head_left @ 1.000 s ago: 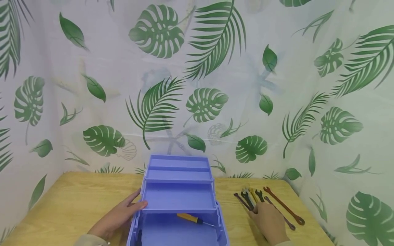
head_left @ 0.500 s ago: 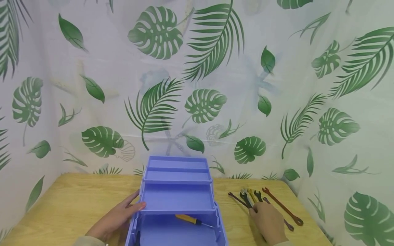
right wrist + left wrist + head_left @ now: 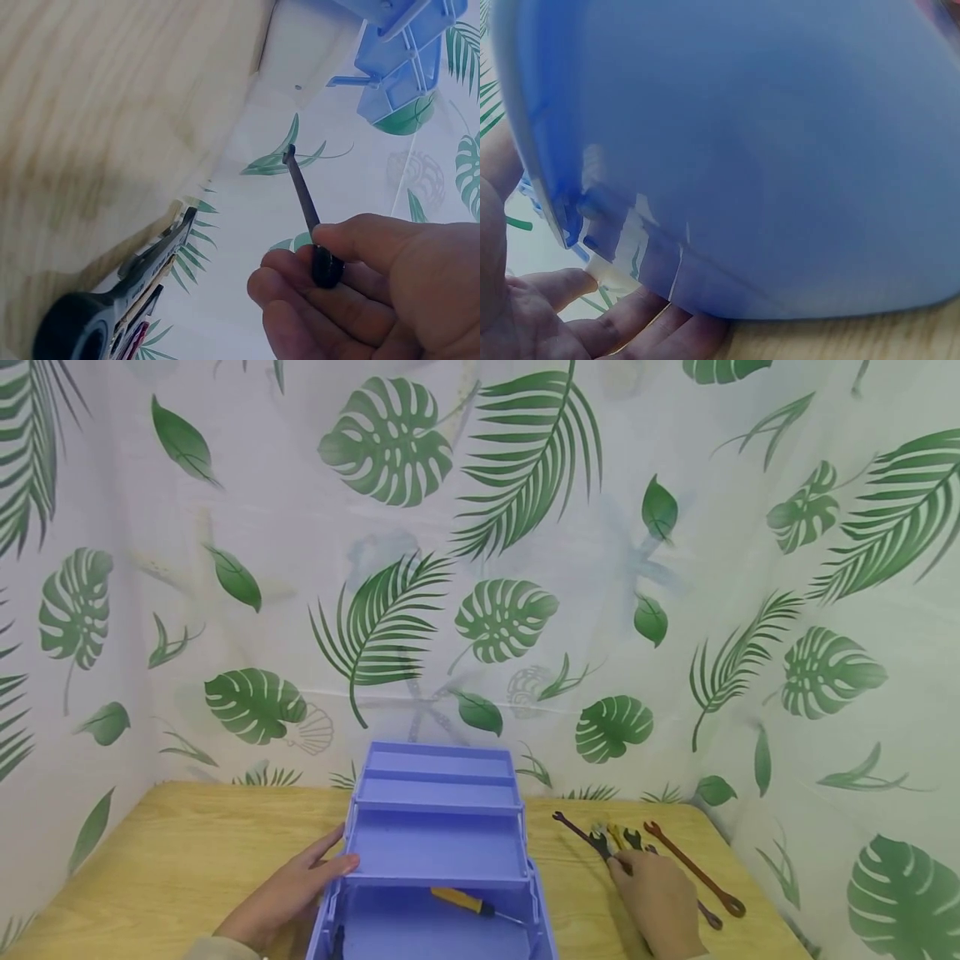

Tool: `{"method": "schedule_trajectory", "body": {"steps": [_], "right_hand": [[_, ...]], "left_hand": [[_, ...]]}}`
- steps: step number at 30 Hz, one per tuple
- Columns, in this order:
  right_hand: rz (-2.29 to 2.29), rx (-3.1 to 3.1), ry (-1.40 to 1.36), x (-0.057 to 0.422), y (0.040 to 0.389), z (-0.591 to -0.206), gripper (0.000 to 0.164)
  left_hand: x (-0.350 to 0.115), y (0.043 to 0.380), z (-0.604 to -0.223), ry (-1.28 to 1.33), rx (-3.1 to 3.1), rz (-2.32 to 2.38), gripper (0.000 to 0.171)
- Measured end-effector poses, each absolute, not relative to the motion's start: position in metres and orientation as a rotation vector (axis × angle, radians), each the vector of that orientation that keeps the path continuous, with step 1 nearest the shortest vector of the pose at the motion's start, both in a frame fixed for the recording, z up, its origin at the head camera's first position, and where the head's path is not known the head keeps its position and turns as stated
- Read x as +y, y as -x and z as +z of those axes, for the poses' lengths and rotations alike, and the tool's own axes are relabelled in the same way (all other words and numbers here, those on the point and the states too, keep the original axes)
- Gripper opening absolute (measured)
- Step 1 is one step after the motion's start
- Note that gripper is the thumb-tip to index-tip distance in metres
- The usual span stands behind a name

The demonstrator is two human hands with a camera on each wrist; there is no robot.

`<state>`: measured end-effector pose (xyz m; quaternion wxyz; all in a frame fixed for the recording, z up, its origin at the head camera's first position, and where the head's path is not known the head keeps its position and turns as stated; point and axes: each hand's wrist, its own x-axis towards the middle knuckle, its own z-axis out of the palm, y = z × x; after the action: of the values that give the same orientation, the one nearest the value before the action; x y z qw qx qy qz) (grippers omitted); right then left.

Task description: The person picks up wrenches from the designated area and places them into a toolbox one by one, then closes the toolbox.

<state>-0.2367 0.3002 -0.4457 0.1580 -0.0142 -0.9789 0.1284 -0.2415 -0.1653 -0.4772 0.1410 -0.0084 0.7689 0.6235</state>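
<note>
A blue-violet toolbox (image 3: 438, 843) stands with its stepped trays folded out. My left hand (image 3: 281, 893) rests at its left side, thumb on the tray's front corner. In the left wrist view the other fingers (image 3: 615, 319) lie fairly straight against the outer wall. My right hand (image 3: 662, 902) is over a row of wrenches at the right. Its thumb and fingers pinch a slim dark wrench (image 3: 301, 187), whose open end points up and left. A yellow-handled screwdriver (image 3: 457, 899) lies in the bottom compartment.
Beside and under the right hand lie several wrenches, among them a black wrench (image 3: 598, 843), a yellow wrench (image 3: 615, 835) and a purplish wrench (image 3: 709, 915). A reddish-brown wrench (image 3: 693, 868) is outermost. A leaf-printed curtain (image 3: 480, 527) hangs behind the wooden table (image 3: 225, 835).
The slim dark wrench in my right hand has swung left and up, away from the row of wrenches. My left hand and the toolbox have stayed as they were.
</note>
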Motion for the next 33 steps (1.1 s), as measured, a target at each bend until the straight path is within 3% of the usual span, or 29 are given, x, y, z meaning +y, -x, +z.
{"method": "schedule_trajectory", "body": {"steps": [13, 23, 33], "right_hand": [[0.357, -2.668, 0.012, 0.297, 0.238, -0.444, 0.023], [0.396, -2.35, -0.059, 0.295, 0.241, -0.437, 0.011], [0.541, -2.238, -0.234, 0.254, 0.234, -0.415, 0.009]], "left_hand": [[-0.168, 0.24, -0.48, -0.007, 2.189, 1.831, 0.087], [-0.165, 0.243, -0.482, -0.079, 2.149, 1.871, 0.086], [-0.169, 0.243, -0.482, 0.013, 2.216, 1.829, 0.088]]}}
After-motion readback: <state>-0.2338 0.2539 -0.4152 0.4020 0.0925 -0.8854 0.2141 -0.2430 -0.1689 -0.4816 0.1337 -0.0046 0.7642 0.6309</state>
